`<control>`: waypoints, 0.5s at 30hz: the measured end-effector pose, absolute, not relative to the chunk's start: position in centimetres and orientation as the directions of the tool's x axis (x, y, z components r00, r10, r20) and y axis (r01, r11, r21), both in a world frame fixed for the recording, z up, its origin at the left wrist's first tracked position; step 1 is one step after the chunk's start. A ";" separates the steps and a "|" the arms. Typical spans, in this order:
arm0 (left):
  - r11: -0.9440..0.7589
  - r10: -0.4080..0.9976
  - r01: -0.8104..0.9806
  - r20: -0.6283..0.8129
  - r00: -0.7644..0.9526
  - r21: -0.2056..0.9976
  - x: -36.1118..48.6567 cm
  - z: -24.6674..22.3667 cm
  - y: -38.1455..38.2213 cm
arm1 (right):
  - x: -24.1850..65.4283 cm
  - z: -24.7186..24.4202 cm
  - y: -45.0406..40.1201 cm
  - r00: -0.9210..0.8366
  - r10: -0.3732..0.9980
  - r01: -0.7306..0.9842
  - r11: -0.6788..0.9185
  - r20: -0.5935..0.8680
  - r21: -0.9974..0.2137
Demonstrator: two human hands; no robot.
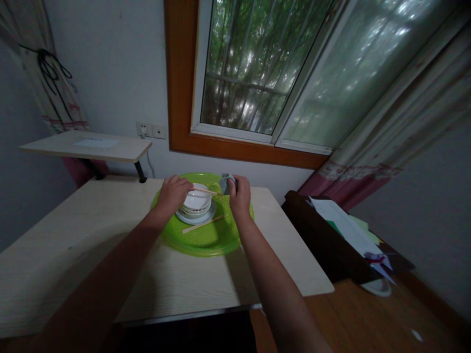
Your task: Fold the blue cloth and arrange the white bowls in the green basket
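Left hand (pixel 173 196): fingers clamped on chopstick (pixel 206 190) end, likely leaving its length free | right hand (pixel 240 194): fingers clamped on cloth (pixel 224 183)

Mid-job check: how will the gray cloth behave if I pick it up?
The gray cloth looks crumpled, so it's probably soft and floppy. Bunched small in the right hand, it's likely light, though dampness can't be judged. Its uneven shape makes rolling unlikely.

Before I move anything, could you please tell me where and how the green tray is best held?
I'd take the green tray by its outer rim at two opposite points, coming from the left and right sides: it is broad and round and carries stacked bowls, so opposed grips should help keep it level.
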State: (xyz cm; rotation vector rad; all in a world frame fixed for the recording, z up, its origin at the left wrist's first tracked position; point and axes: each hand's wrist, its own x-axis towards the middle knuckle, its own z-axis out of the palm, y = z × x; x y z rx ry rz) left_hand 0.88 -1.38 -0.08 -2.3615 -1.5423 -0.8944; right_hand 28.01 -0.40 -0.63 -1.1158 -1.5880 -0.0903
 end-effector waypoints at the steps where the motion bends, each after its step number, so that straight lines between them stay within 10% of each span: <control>1: -0.473 0.762 0.870 0.561 0.323 0.142 1.0 0.0 -1.5 | 27.8 -0.4 -0.6 0.030 0.610 0.686 0.564 0.792 -0.460; 8: -0.509 0.735 0.858 0.553 0.392 0.068 1.3 0.0 -1.6 | 25.7 -0.1 -1.7 -0.433 0.704 0.666 0.671 0.563 -0.327; 15: -0.491 0.728 0.863 0.599 0.335 0.114 1.0 -0.1 -1.6 | 25.8 -0.2 -1.5 -0.362 0.794 0.741 0.563 0.489 -0.366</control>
